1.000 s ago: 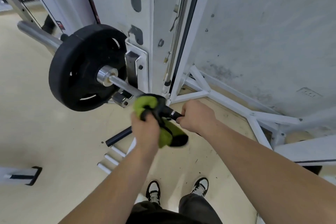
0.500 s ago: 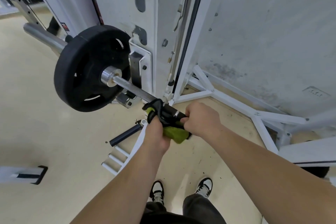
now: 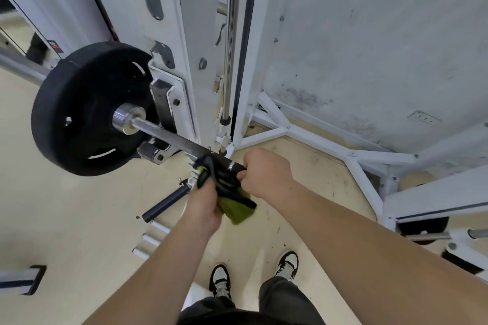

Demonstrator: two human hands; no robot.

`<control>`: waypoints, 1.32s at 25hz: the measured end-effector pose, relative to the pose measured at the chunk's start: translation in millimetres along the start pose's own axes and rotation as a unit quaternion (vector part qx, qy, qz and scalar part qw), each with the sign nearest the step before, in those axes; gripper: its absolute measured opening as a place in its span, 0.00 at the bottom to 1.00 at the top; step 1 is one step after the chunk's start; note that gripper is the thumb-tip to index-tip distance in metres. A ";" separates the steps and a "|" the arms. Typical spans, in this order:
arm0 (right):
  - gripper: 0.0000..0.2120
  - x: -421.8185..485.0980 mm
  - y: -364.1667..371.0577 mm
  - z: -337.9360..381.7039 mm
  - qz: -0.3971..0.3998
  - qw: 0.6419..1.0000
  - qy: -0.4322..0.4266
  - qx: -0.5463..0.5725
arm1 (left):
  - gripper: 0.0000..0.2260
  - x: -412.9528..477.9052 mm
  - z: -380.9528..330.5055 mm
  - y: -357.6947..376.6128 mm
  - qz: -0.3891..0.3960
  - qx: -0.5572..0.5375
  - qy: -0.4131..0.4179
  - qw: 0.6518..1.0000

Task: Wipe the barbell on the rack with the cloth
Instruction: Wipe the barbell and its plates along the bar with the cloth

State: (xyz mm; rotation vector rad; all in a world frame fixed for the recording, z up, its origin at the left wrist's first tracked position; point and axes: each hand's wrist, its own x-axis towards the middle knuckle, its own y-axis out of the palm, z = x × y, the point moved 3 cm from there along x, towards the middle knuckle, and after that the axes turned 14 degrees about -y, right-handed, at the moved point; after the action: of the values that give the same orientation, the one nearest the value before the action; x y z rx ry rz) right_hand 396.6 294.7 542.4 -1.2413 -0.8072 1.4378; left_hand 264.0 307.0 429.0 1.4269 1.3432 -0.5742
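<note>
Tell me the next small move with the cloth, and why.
Probably slide the left hand and cloth up the barbell toward the weight plate: the cloth is wrapped near the end that the right hand grips, and the bare stretch lies beyond it.

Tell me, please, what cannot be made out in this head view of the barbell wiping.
All in the head view:
- Near end of the barbell: hidden inside the right hand.
- Bar surface under the cloth: covered by it and the left hand.
- Left fingertips: hidden behind the hand's back and the cloth.
- Far side of the bar: partly behind the weight plate, then cut off by the left edge.
</note>
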 end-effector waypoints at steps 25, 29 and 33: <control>0.15 -20.8 -7.8 -20.2 -0.006 1.000 0.010 0.027 | 0.14 -80.7 -24.0 -4.0 -0.088 0.133 0.166 0.973; 0.18 -61.7 -19.3 -60.2 0.024 0.999 0.007 0.035 | 0.15 -97.7 -54.4 43.9 -0.216 0.462 0.448 0.734; 0.20 -98.6 -18.2 -103.5 0.054 0.997 0.034 0.040 | 0.17 -65.7 -11.0 73.9 -0.326 0.654 0.359 0.582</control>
State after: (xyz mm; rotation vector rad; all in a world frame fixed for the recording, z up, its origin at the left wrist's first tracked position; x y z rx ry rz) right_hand 495.2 191.2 561.3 -1.2815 -0.6406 1.4913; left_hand 311.8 302.3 516.1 2.4697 2.3003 -1.9310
